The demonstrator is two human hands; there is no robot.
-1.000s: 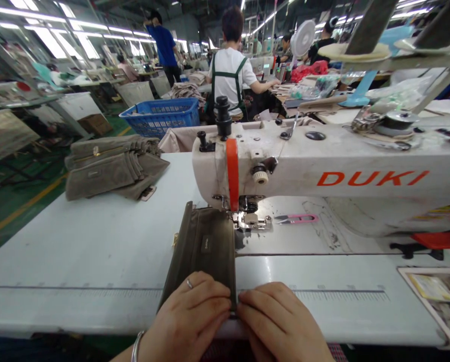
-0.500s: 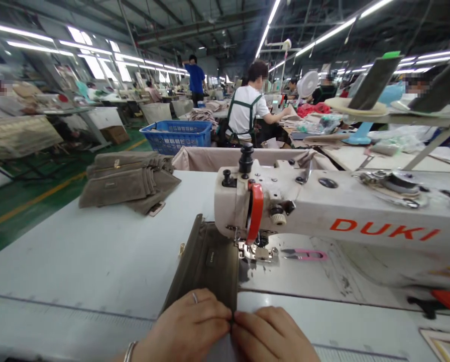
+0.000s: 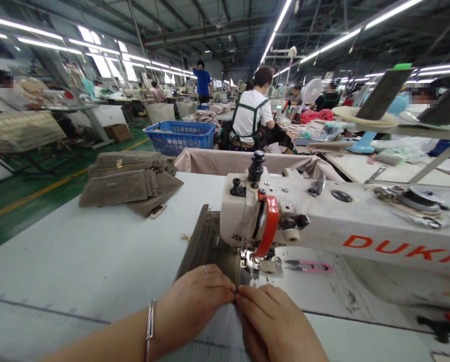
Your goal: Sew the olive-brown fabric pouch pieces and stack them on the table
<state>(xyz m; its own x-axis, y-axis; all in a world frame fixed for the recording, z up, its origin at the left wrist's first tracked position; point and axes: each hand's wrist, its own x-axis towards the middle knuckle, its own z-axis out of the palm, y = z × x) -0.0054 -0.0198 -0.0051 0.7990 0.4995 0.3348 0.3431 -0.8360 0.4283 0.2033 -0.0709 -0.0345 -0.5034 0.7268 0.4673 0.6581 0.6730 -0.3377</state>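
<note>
A brown pouch [image 3: 225,261] lay at the sewing machine's [image 3: 308,216] needle end.
Left hand [image 3: 195,301] and right hand [image 3: 275,322] pinched its edge, nearside of the machine; it looked light, pliable, best held along that edge.

And here are the left hand [image 3: 197,304] and the right hand [image 3: 281,322], fingertips side by side, both pinching the edge of a dark brown pouch [image 3: 210,246]! A bracelet [image 3: 150,319] circles the left wrist. Right ahead of the hands, the sewing machine [image 3: 323,216] stands over the pouch's right edge. Pink-handled scissors [image 3: 315,267] lie beyond the right hand, off to its right. Beyond the left hand, leftward, a pile of brown pouches [image 3: 123,181]; farther out, a blue basket [image 3: 183,138]!
</note>
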